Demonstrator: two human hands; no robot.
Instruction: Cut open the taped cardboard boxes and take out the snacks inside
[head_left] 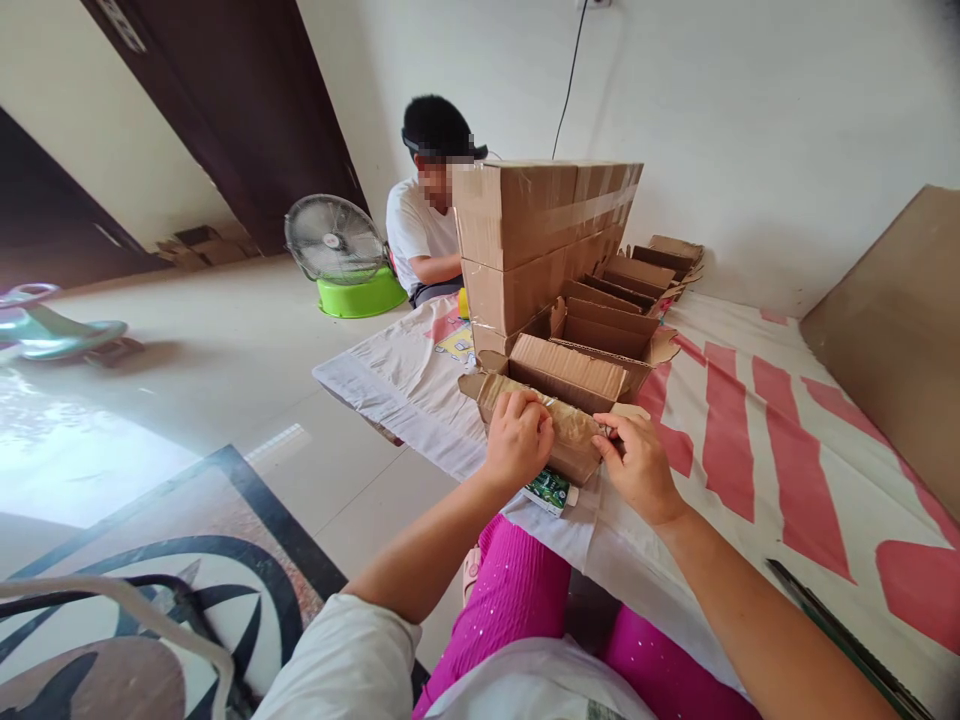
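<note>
In the head view a small cardboard box (570, 458) lies at the near edge of the cloth-covered table, with its flap wrinkled along the front. My left hand (519, 435) is closed over the upper edge of this box, fingers curled down and fingertips partly hidden. At the box's right end my right hand (637, 462) pinches the corner between thumb and fingers. A green and white packet (551, 492) lies under the front of the box. Just behind stands an open cardboard box (574, 368), with more open boxes in a row beyond it.
Taped cartons (540, 225) are stacked behind the open boxes. Beyond them a person (420, 225) in a white top sits near a fan (334, 240) standing on a green basin (360, 295). A large cardboard sheet (892, 320) leans at the right, over the red-and-white tablecloth (817, 400).
</note>
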